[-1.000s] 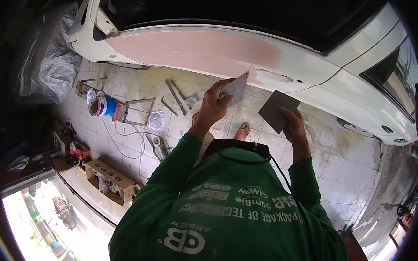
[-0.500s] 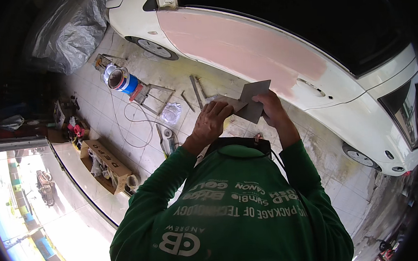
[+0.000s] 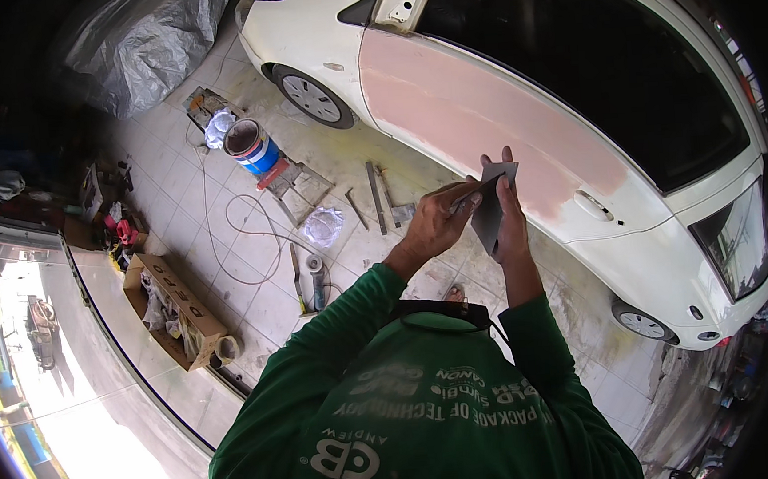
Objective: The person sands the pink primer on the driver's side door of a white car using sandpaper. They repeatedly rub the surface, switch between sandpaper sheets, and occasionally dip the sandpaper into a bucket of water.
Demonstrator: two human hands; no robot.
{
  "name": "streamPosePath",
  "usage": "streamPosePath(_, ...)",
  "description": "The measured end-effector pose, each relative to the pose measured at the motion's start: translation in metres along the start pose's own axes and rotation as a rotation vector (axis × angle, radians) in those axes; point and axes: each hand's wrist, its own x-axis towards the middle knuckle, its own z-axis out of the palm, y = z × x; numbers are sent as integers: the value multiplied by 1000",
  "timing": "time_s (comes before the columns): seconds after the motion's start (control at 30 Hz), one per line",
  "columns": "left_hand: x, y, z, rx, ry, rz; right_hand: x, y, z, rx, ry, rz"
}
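A white car [image 3: 642, 212] with a matte pink door patch [image 3: 491, 112] spans the upper right of the frame. Right of centre, the left hand [image 3: 435, 224] pinches thin, dark-grey, abrasive-looking sheeting [image 3: 488, 221] against the right hand [image 3: 512, 223], whose fingers point upward; one piece or two, I cannot tell. It should be light, flexible and grippy, though liable to crease, so best held by its edges. Half a second ago two sheets crossed, broad faces showing; now the sheeting looks narrow, steeply tilted.
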Motion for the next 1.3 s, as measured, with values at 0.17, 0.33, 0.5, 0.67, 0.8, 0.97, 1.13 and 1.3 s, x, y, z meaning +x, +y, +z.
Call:
streamPosePath(0.17, -17, 51, 6, 314, -60, 252, 43, -38, 20, 199, 171, 56)
streamPosePath(0.33, 5, 25, -12, 446, 249, 204, 33, 2, 52, 158, -83, 5)
streamPosePath(0.5, -4, 39, -12, 335, 209, 153, 40, 1, 47, 66, -37, 57)
streamPosePath(0.67, 9, 30, -2, 365, 250, 128, 33, -3, 36, 173, -90, 80)
streamPosePath(0.8, 32, -13, -36, 342, 381, 4, 2, -12, 43, -196, -136, 106)
streamPosePath(0.97, 15, 23, -8, 153, 255, -46, 32, -3, 2, -188, 104, 49)
streamPosePath(1.13, -23, 47, 21, 292, 60, 119, 30, -8, 9, 193, -45, 126)
streamPosePath(1.3, -34, 56, 31, 395, 56, 227, 15, -23, 11, 232, -98, 152)
